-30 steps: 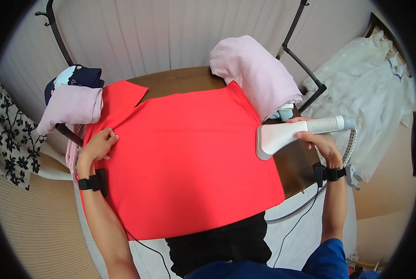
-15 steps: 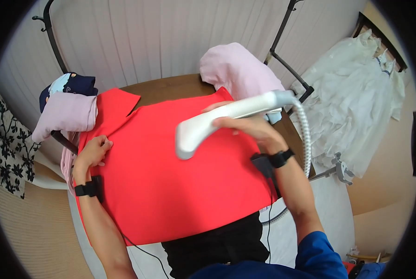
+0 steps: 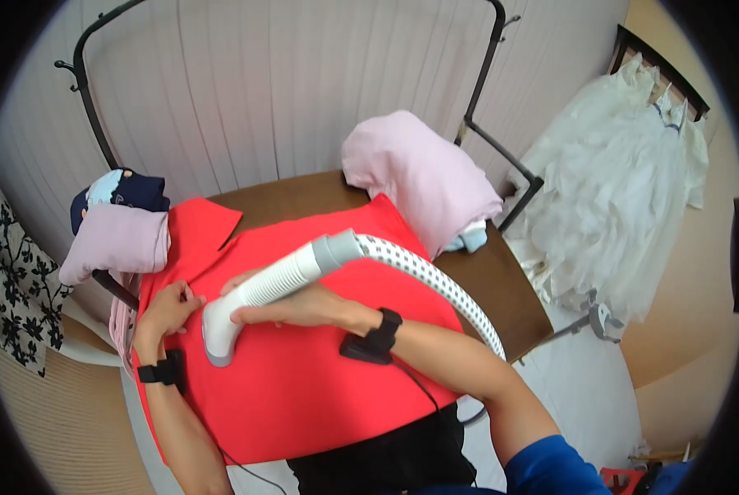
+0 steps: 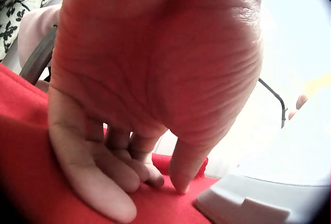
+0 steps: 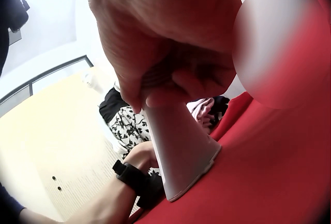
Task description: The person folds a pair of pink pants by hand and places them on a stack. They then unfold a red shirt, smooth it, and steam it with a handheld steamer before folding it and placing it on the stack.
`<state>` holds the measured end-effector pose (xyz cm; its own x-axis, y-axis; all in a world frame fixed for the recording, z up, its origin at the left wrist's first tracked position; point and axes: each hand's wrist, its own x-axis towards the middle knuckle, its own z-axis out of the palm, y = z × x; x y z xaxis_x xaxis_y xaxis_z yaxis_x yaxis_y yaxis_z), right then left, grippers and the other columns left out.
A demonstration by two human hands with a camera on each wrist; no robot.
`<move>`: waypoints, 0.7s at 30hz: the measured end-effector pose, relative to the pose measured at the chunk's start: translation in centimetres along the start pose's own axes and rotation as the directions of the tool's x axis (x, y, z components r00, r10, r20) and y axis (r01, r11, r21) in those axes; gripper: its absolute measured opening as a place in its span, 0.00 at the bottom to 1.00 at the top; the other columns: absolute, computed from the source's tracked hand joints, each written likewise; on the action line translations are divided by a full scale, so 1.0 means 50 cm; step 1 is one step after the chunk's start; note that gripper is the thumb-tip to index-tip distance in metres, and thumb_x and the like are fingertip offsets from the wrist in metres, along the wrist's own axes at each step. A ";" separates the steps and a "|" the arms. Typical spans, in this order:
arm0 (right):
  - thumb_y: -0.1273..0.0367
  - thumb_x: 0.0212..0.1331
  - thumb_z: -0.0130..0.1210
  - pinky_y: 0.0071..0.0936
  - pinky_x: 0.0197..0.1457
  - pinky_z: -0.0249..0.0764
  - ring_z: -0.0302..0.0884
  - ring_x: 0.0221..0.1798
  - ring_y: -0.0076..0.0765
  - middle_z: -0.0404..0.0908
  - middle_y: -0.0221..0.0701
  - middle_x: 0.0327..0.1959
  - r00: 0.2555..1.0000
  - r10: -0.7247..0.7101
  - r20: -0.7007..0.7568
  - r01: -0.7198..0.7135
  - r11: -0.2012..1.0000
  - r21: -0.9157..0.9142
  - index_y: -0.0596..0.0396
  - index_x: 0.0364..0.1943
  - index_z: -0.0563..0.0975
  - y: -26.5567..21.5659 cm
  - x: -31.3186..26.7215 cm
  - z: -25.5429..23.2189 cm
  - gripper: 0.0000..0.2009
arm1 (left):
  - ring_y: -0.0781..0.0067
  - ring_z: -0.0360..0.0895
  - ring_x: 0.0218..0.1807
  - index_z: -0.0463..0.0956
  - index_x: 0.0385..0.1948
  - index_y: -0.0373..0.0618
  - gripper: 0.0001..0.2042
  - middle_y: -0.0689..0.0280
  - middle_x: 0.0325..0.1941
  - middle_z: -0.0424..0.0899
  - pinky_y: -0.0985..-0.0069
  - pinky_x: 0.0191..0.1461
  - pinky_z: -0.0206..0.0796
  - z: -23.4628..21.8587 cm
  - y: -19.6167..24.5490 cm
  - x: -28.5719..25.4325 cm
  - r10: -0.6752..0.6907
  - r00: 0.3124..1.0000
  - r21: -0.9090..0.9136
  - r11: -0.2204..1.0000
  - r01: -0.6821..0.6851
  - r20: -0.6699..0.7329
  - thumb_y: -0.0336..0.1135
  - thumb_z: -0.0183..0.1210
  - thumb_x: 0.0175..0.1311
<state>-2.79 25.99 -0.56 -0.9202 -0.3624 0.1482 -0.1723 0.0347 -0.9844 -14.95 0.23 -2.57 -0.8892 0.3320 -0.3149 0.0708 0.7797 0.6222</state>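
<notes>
A red polo shirt (image 3: 320, 363) lies spread flat over a brown table (image 3: 303, 194). My left hand (image 3: 169, 307) presses its fingertips (image 4: 155, 175) onto the shirt near the left edge, fingers fairly straight. My right hand (image 3: 291, 307) grips the handle of a white garment steamer (image 3: 250, 309), whose head (image 5: 183, 156) rests on the red cloth just right of the left hand. The steamer head (image 4: 258, 198) shows beside the left fingers. A dotted grey hose (image 3: 435, 285) arcs from the handle over my right forearm.
Folded pink clothes (image 3: 415, 173) sit at the table's back right, more pink cloth (image 3: 118, 239) and a navy cap (image 3: 122, 190) at the left. White garments (image 3: 625, 181) hang on a rack to the right. A black metal rail (image 3: 489, 107) stands behind the table.
My right hand has swung the steamer from the table's right edge across the shirt to its left side, beside the left hand. The left hand has stayed in place.
</notes>
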 end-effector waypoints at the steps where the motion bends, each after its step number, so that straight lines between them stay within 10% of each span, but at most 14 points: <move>1: 0.61 0.61 0.66 0.21 0.38 0.77 0.82 0.43 0.21 0.86 0.27 0.44 0.999 -0.043 0.000 0.043 0.998 -0.036 0.49 0.54 0.82 -0.006 -0.002 -0.013 0.18 | 0.76 0.74 0.22 0.71 0.30 0.41 0.15 0.67 0.24 0.75 0.74 0.22 0.73 -0.001 0.006 -0.003 0.010 1.000 0.001 1.000 -0.010 -0.010 0.41 0.67 0.63; 21: 0.62 0.61 0.69 0.15 0.32 0.73 0.80 0.41 0.14 0.87 0.22 0.47 0.869 0.262 -0.419 -0.382 0.894 -0.234 0.48 0.58 0.82 -0.132 -0.377 -0.279 0.21 | 0.75 0.76 0.24 0.71 0.29 0.41 0.18 0.65 0.24 0.77 0.73 0.25 0.74 0.009 0.016 -0.009 -0.004 0.998 0.065 0.998 0.009 -0.069 0.45 0.69 0.61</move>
<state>10.79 45.56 4.45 -0.9924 0.0842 -0.0895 0.1153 0.3875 -0.9146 -14.28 0.95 -2.26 -0.9187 0.2910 -0.2670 0.0921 0.8152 0.5718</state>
